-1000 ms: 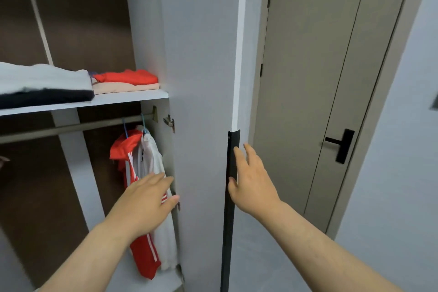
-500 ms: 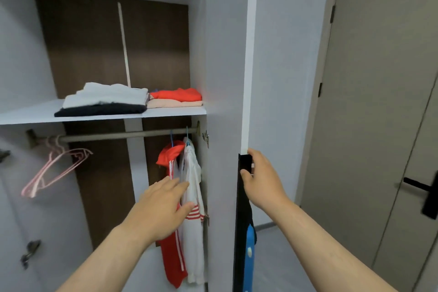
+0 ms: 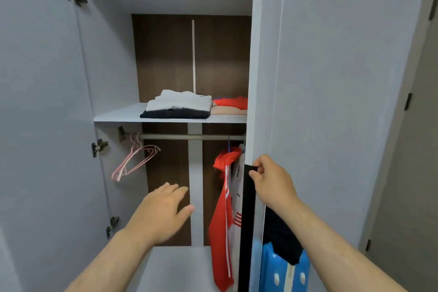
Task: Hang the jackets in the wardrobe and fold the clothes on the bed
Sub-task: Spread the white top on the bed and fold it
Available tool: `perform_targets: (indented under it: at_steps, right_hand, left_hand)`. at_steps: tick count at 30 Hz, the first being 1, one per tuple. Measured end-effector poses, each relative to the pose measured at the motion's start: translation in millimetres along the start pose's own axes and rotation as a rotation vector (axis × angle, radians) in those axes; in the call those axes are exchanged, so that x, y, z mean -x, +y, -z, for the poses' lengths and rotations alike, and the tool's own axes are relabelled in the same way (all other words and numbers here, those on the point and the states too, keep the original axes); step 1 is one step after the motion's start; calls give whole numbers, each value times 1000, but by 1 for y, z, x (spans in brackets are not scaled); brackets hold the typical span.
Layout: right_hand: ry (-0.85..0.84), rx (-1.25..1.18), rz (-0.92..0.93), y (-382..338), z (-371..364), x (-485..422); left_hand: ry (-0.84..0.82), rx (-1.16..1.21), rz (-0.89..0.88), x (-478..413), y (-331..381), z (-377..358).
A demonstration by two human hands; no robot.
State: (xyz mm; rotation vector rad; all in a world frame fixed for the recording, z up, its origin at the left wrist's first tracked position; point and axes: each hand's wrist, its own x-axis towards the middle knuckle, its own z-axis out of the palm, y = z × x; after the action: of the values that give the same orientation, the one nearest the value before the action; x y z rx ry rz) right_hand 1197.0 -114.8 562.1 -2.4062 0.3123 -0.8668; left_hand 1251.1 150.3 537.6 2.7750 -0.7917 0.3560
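Wardrobe: open in front, pale grey walls, dark brown back panel.
Right door: grey, edge-on to the opening, partly covers the right side of the inside.
Left door: swung wide open, hinges showing.
Room door: taupe, far right, shut.
Shelf: approx. mid-height, carries two folded piles side by side.
Rail: metal, just under the shelf.
Red jacket: white stripes, hangs at the right end of the rail.
White jacket: hangs touching the red one on its right, partly hidden by the door edge.
Blue case: low right behind the door, dark cloth draped on top.
Left pile: white/grey items on a black one.
Right pile: red on beige, touching the left pile.
Pink hangers: bare, tilted, at the left end of the rail.
Handle strip: black, vertical, on the right door's edge.
Right hand: fingers and thumb pinch the top of the handle strip.
Left hand: palm down in the opening btwn hangers and jackets, fingers straight and close together, thumb out, holds nothing.
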Motion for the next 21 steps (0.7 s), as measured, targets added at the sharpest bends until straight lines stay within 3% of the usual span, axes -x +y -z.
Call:
perform_targets:
  at_steps: [9, 17, 21]
  right_hand:
    - [-64, 37, -22, -59, -68, -26]
    - [-39, 77, -40, -98, -120, -51]
    - [15, 127, -48, -102, -136, -60]
  left_hand:
    - [18, 22, 97, -3, -95, 11]
    - [443, -7, 567, -3, -207, 44]
    - [566, -6, 644, 1, -258, 70]
